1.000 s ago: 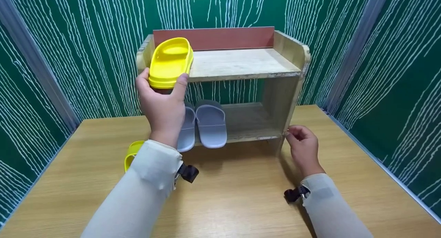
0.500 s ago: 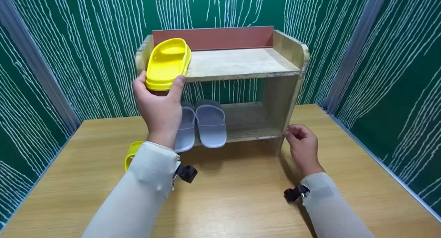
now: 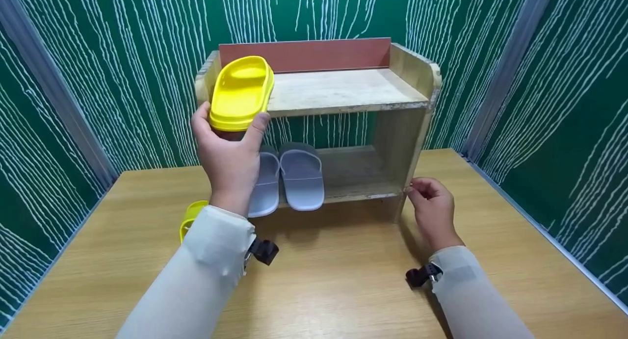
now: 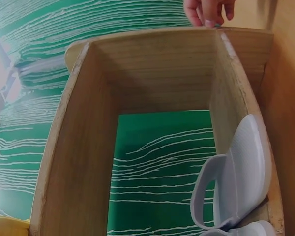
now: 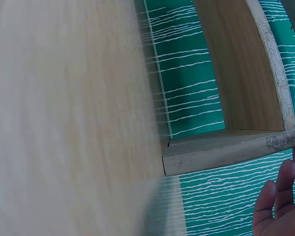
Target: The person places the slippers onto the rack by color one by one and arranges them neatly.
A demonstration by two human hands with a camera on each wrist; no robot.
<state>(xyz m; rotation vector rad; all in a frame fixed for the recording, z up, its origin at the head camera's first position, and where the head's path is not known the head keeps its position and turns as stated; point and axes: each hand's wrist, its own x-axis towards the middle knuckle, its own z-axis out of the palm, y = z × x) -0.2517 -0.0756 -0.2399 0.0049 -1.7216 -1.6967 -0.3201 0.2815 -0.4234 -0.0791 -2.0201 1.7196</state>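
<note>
My left hand (image 3: 228, 157) holds a yellow slipper (image 3: 240, 93) by its near end, with the thumb on the right side and fingers on the left. The slipper is over the left part of the top board of a small wooden shoe rack (image 3: 338, 91). In the left wrist view only a bit of the yellow slipper (image 4: 9, 227) shows at the bottom left corner. My right hand (image 3: 434, 211) pinches the front edge of the rack's right side panel. On the lower board stand two grey slippers (image 3: 301, 179), the left one partly behind my left hand.
Another yellow slipper (image 3: 191, 214) lies on the wooden table (image 3: 319, 290), left of the rack and partly hidden by my left sleeve. A reddish back board (image 3: 328, 54) closes the top shelf's rear. Green walls (image 3: 147, 84) with white streaks enclose the table.
The yellow slipper in my left hand has shifted slightly down and a little left since one second ago. My right hand stays at the rack's side panel.
</note>
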